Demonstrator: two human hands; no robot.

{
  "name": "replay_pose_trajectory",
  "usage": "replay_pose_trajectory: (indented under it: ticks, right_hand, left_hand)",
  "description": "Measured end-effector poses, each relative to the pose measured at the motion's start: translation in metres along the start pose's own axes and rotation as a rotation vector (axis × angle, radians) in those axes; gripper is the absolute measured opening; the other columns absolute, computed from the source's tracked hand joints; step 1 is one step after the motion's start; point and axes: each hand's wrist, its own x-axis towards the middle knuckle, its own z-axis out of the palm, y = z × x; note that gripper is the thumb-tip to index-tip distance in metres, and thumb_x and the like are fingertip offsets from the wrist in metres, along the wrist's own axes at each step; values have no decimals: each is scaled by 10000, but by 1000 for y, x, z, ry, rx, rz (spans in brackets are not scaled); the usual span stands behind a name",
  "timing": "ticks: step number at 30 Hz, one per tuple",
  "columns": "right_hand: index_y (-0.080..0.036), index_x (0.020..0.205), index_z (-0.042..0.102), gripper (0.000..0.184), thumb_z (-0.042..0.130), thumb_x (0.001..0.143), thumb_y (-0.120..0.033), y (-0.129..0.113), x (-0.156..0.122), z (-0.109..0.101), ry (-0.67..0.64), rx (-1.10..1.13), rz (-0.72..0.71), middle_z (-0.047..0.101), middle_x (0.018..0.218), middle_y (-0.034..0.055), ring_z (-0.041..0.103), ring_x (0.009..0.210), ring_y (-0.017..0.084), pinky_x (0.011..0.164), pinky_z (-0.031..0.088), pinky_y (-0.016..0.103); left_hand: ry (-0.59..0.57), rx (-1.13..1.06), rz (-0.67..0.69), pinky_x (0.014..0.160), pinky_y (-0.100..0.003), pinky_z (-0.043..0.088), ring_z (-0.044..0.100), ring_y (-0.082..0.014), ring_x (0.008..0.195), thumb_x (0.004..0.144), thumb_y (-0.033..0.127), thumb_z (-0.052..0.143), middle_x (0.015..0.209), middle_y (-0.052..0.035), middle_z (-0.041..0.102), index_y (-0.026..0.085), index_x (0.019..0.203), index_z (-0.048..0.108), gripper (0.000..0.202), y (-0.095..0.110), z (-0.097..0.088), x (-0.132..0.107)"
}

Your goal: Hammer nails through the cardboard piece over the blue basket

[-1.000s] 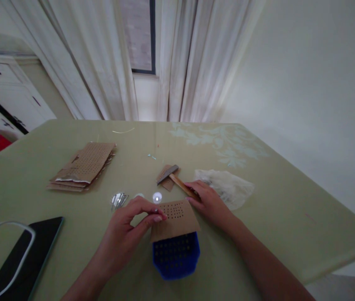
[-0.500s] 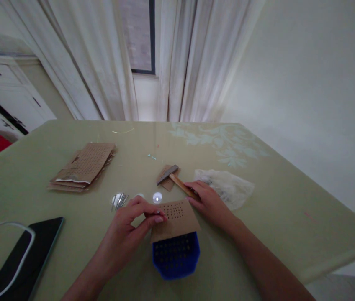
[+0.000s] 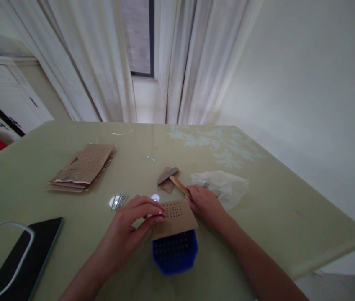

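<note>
A piece of cardboard (image 3: 177,223) with rows of small holes lies over the far part of a blue perforated basket (image 3: 176,255). My left hand (image 3: 135,221) pinches a nail (image 3: 160,212) at the left of the holes; only its bright head shows between thumb and fingers. Wrapped round the wooden handle of a hammer (image 3: 177,182) is my right hand (image 3: 207,205), just beyond the cardboard's right corner. The hammer's metal head rests over a small holed cardboard scrap (image 3: 166,188) on the table.
Several loose nails (image 3: 121,202) lie left of my left hand. A stack of holed cardboard (image 3: 85,165) sits farther back. At the right is a crumpled clear plastic bag (image 3: 227,186). A dark tablet (image 3: 33,255) with a white cable (image 3: 28,259) occupies the near left.
My right hand's fingers have closed farther round the hammer handle. The left hand keeps its pinch on the nail at the cardboard. The view has shifted slightly.
</note>
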Motion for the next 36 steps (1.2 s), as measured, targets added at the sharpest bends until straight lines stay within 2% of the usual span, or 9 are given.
replay_pose_trajectory:
  ticks: [4, 8, 12, 16, 19, 22, 27, 32, 36]
  right_hand:
    - [-176, 979, 673, 110, 567, 998, -201, 0, 0, -13, 11, 105, -7, 733, 871, 90, 691, 815, 249, 774, 497, 345]
    - [-196, 1102, 603, 276, 350, 1110, -306, -12, -11, -40, -8, 286, -12, 635, 741, -9, 655, 635, 175, 617, 508, 274]
    - [-227, 1187, 544, 320, 311, 1152, -443, -36, -37, -78, -134, 644, 91, 465, 702, -82, 462, 472, 121, 445, 390, 224]
    - [-230, 1016, 609, 371, 404, 1153, -507, -56, -72, -114, -185, 377, 53, 504, 689, -49, 507, 569, 142, 531, 409, 248]
    - [-248, 1075, 665, 326, 443, 1149, -475, -65, -97, -128, -109, 150, -1, 651, 776, 5, 625, 696, 189, 671, 479, 297]
    - [-277, 1188, 698, 336, 430, 1143, -474, -72, -112, -131, -3, 80, -25, 750, 861, 47, 709, 774, 236, 742, 541, 337]
    - [-301, 1172, 756, 355, 448, 1126, -471, -76, -116, -127, 9, 66, -86, 833, 1026, 89, 790, 889, 287, 762, 603, 366]
    - [-271, 1177, 747, 361, 446, 1131, -466, -76, -119, -125, 106, 65, -28, 816, 895, 69, 772, 766, 252, 719, 597, 333]
    - [-277, 1136, 747, 345, 451, 1136, -454, -75, -119, -114, 20, 83, -49, 827, 940, 62, 786, 829, 255, 768, 586, 328]
  left_hand:
    - [-13, 26, 6, 882, -287, 591, 747, -196, 1001, 1016, 224, 713, 1099, -29, 798, 292, 963, 813, 132, -1, 1, 1]
    - [-2, 61, 39, 926, -320, 596, 744, -216, 1058, 1014, 228, 713, 1145, -44, 792, 289, 961, 812, 128, -5, 1, 0]
    - [-3, 104, 43, 975, -370, 604, 744, -237, 1121, 1029, 245, 694, 1231, -61, 789, 289, 972, 819, 145, -8, 0, -2]
    - [-26, 122, 56, 964, -368, 631, 777, -232, 1102, 1047, 250, 671, 1262, -67, 813, 278, 1011, 830, 165, -7, 1, -2]
    - [-19, 145, 117, 975, -387, 647, 792, -238, 1086, 1049, 242, 664, 1151, -63, 854, 267, 1051, 836, 174, -4, 2, -1]
    - [-16, 189, 154, 1002, -424, 650, 788, -257, 1125, 1045, 228, 664, 1120, -69, 867, 253, 1058, 840, 179, -2, 2, 0]
    - [-44, 185, 144, 979, -400, 664, 803, -253, 1113, 1027, 176, 662, 1191, -74, 861, 246, 1055, 845, 197, -3, 2, -1]
    - [-10, 160, 116, 977, -397, 666, 823, -250, 1076, 1001, 155, 691, 1166, -67, 871, 250, 1023, 854, 190, -5, 3, -1]
    - [-54, 148, 112, 991, -398, 659, 815, -254, 1110, 1001, 157, 692, 1204, -72, 863, 251, 1009, 854, 188, -3, 2, 0]
